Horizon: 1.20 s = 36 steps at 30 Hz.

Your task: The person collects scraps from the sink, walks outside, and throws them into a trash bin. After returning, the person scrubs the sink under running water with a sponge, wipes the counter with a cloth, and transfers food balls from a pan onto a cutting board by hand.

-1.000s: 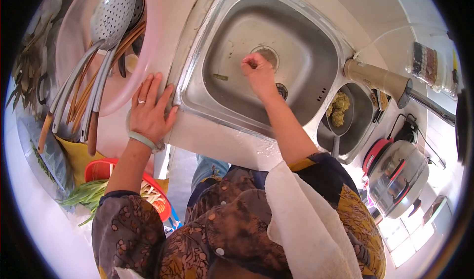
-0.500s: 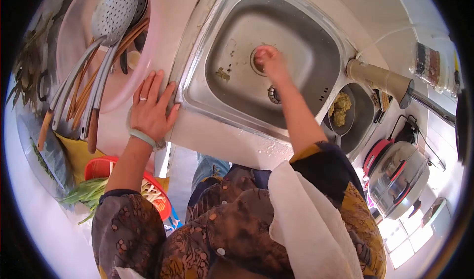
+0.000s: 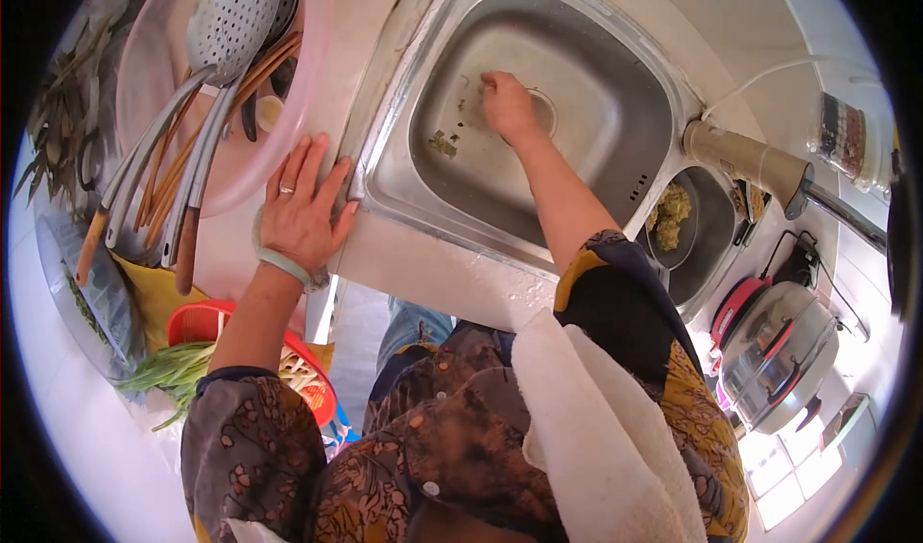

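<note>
My left hand (image 3: 303, 211) lies flat on the countertop (image 3: 385, 266), fingers spread, between the pink basin and the sink. It holds nothing. Down in the steel sink (image 3: 601, 173), my right hand (image 3: 510, 107) is closed, its fingertips bent toward the sink floor left of the round drain (image 3: 546, 112). Whatever the fingers may hold is hidden. Small dark specks and a clump of greenish scraps (image 3: 443, 143) lie on the sink floor left of this hand.
The pink basin (image 3: 312, 81) holds a slotted skimmer (image 3: 231, 28), other utensils and chopsticks. A red basket (image 3: 197, 320) with green stalks stands lower left. Right of the sink, a small basin (image 3: 707, 221) holds a strainer of yellow-green scraps (image 3: 671, 218); a glass-lidded pan (image 3: 774, 351) is below.
My right hand has moved left from the drain toward the scraps. The dark, round perforated piece beside my right forearm is no longer visible. My left hand stays on the countertop.
</note>
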### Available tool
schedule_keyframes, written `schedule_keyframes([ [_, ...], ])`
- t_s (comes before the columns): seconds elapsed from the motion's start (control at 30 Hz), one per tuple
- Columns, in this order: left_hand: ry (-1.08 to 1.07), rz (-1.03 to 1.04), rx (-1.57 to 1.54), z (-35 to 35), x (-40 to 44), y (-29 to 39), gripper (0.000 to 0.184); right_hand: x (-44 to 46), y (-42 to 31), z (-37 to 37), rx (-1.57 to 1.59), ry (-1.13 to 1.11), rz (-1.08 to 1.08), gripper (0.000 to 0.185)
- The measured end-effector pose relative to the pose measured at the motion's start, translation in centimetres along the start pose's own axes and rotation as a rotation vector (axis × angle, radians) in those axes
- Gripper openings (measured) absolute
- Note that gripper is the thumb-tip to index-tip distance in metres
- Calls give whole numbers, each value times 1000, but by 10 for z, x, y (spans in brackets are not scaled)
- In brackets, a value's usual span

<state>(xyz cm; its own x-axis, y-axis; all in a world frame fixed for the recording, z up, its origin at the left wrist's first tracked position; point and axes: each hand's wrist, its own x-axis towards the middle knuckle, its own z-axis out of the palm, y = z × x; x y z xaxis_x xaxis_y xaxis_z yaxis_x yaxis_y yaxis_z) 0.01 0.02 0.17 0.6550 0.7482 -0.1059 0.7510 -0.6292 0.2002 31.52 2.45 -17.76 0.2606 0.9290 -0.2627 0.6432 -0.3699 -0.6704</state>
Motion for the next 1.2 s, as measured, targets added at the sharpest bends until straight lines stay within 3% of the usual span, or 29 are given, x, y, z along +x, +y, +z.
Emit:
schedule_keyframes([
  [0.33,9,-1,-8,0,1,0,51,-26,-23,-2,-317,-313,-373,37],
  [0.63,0,-9,10,-2,1,3,50,-76,-14,11,-208,-409,-213,37],
  [0.83,11,6,11,-2,0,3,50,-81,-13,-32,-296,-205,-264,27],
  [0.9,12,8,13,-2,0,2,50,-70,-1,-57,-231,-114,-63,27],
  [1.1,34,18,2,-2,0,2,49,-38,53,-56,-379,-272,-169,28],
  [1.2,32,20,4,-1,0,2,50,-32,49,-51,-428,-369,-93,29],
])
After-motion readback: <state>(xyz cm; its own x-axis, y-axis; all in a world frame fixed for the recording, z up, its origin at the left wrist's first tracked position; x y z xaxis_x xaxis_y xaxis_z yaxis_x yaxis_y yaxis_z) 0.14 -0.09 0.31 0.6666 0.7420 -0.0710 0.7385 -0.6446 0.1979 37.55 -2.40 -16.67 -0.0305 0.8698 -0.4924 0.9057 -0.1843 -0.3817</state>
